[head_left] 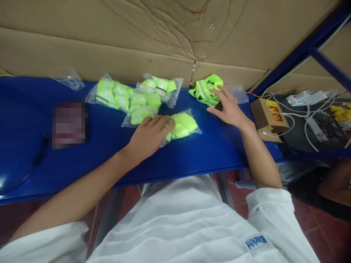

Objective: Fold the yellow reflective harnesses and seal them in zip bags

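My left hand (150, 136) lies over the left end of a clear bag holding a folded neon-yellow reflective strap (184, 125). Its fingers are slightly bent and spread, and the thumb is hidden. Just beyond them are more bagged reflective straps (113, 94), partly overlapping, one with a red-lined zip edge (153, 90). To the right, my right hand (229, 107) is open, thumb and fingers apart. Its fingertips touch a loose, unbagged reflective strap (205, 89) with grey bands, heaped by the cardboard wall. A small dark object (219, 106) shows beneath that hand.
The blue table (175, 157) backs onto a cardboard wall (109, 47). Empty clear bags (71, 78) lie at the back. A blurred-out device (70, 124) with a cable is at left. At right are a cardboard box (270, 118), white cables and a seated person's arm (336, 179).
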The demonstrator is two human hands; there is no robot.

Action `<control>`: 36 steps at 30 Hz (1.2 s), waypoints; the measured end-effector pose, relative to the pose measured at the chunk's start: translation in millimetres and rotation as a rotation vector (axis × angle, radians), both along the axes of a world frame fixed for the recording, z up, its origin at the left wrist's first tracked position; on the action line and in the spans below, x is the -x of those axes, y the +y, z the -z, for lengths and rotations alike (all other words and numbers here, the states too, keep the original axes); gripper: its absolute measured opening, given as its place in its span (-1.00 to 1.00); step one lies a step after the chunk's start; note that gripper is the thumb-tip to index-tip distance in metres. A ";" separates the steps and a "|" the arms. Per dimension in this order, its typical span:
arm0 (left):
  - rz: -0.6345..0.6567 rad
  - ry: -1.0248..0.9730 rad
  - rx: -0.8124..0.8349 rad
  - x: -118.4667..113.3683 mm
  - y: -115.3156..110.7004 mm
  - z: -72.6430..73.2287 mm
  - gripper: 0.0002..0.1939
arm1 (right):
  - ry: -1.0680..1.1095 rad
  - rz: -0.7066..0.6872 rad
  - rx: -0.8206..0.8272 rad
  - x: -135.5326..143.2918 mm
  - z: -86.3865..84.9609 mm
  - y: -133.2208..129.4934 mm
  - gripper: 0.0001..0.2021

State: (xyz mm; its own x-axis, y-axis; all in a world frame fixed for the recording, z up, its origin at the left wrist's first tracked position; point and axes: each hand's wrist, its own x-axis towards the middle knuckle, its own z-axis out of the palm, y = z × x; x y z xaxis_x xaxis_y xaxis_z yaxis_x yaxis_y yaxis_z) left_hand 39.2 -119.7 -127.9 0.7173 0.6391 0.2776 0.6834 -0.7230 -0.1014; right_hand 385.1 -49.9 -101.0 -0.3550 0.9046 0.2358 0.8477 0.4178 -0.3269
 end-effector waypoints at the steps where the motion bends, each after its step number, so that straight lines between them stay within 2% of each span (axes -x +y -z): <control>1: -0.022 -0.010 0.000 1.9 -0.5 -2.3 -0.50 | -0.109 0.078 -0.038 -2.2 4.8 11.2 -0.17; 3: -0.036 -0.062 -0.013 8.7 -0.9 -9.2 -0.50 | -0.249 0.138 -0.059 -2.0 15.2 33.4 -0.17; 5: -0.058 -0.156 -0.051 19.1 1.8 -18.0 -0.52 | -0.236 0.168 -0.064 0.6 22.6 53.5 -0.32; 7: -0.147 -0.253 -0.088 31.5 9.0 -26.4 -0.53 | -0.073 0.240 -0.102 2.0 25.1 69.0 -0.42; 10: -0.305 -0.324 -0.049 47.2 22.5 -33.8 -0.53 | 0.372 0.305 -0.177 1.4 20.3 77.1 -0.36; 12: -0.290 -0.332 0.035 49.3 24.5 -35.8 -0.45 | 0.662 0.238 -0.137 3.9 10.6 67.9 -0.29; 14: -0.183 -0.348 0.105 39.7 16.7 -37.0 -0.23 | 0.846 0.129 -0.009 13.1 -5.4 46.0 -0.25; 17: -0.010 -0.467 0.216 5.6 -3.8 -34.0 0.04 | 0.982 -0.028 0.199 41.2 -36.7 -0.8 -0.28; 18: 0.065 -0.549 0.291 -7.7 -8.3 -30.1 0.11 | 1.041 -0.081 0.198 52.2 -46.8 -16.2 -0.31; 20: 0.126 -0.705 0.442 -29.9 -8.8 -17.7 0.04 | 1.071 -0.173 0.219 71.0 -63.4 -40.6 -0.35; 23: 0.071 -0.780 0.718 -40.1 9.4 1.1 -0.22 | 1.053 -0.206 0.169 76.4 -75.0 -52.4 -0.39; 26: -0.002 -0.881 1.124 -25.0 30.0 1.8 -0.52 | 1.131 -0.154 0.124 49.9 -68.2 -34.2 -0.42; 28: 0.004 -1.030 1.382 -11.0 37.0 -8.9 -0.74 | 1.232 -0.089 0.057 23.5 -53.5 -13.2 -0.51; 29: 0.016 -1.108 1.427 -4.9 38.3 -16.2 -0.77 | 1.235 -0.020 0.003 10.8 -43.9 -2.4 -0.53; 33: 0.016 -1.334 1.394 13.0 36.5 -48.1 -0.61 | 1.142 0.311 -0.078 -27.8 -5.2 28.8 -0.50; 34: -0.011 -1.352 1.351 18.3 35.8 -55.9 -0.61 | 1.093 0.352 -0.037 -35.0 0.9 31.9 -0.52; 36: -0.060 -1.330 1.202 32.5 35.5 -70.4 -0.57 | 0.940 0.329 0.179 -48.6 5.6 32.1 -0.54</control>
State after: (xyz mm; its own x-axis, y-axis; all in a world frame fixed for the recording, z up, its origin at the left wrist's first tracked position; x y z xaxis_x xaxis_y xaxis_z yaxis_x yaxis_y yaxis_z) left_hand 6.7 -84.2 -57.6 0.3935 0.9193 0.0010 -0.1152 0.0482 0.9922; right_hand 433.7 -17.8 -106.6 0.1785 0.9736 0.1425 0.2784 0.0889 -0.9563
